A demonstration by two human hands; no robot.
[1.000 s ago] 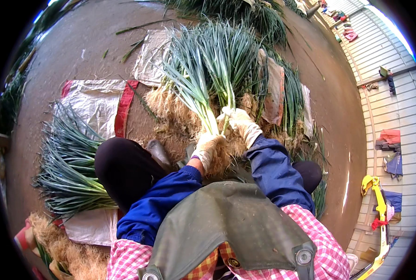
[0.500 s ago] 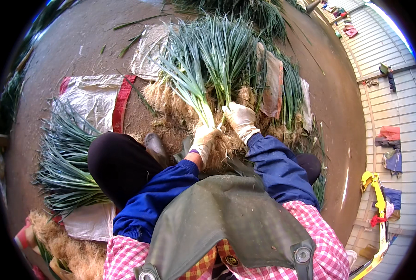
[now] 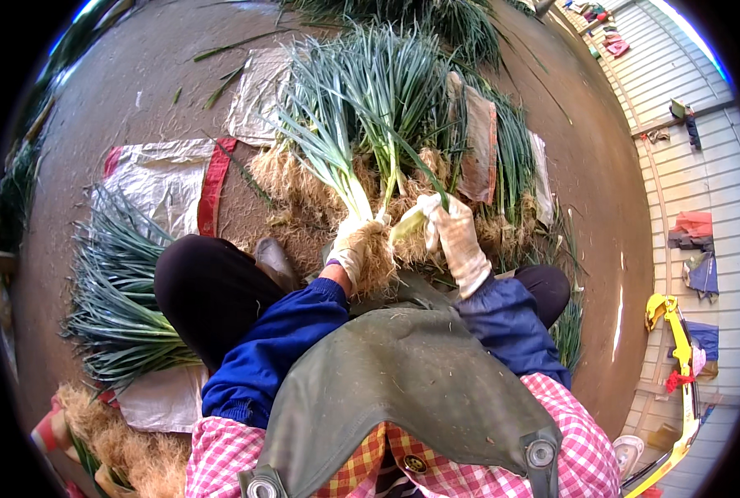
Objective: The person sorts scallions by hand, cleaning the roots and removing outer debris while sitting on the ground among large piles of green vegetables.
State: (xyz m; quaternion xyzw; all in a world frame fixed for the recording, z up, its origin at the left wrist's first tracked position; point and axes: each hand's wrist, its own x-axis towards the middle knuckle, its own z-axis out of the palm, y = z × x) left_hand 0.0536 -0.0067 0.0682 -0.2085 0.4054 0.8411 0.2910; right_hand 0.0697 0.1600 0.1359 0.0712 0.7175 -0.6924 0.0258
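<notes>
My left hand (image 3: 353,249), in a pale glove, is closed around the white lower stalks of a bunch of green onions (image 3: 355,192), just above their stringy roots (image 3: 375,270). The bunch's long blue-green leaves point away from me. To its right, my gloved right hand (image 3: 455,236) pinches an outer leaf (image 3: 408,224), whose pale, wide base sticks out left of the fingers toward the bunch. A green strip of that leaf runs up from the fingers. More green onions with tan roots (image 3: 291,178) lie just beyond my hands.
At left a pile of green onions (image 3: 125,290) lies by a white sack with a red edge (image 3: 166,178). Another sack (image 3: 260,95) lies ahead, and an orange-edged one (image 3: 478,149) covers onions at right. Roots (image 3: 129,440) lie lower left. A yellow metal arm (image 3: 684,373) stands by the wall.
My right hand has moved right and slightly down from the bunch, drawing an outer leaf away from the stalks. My left hand has shifted slightly left, still gripping the bunch.
</notes>
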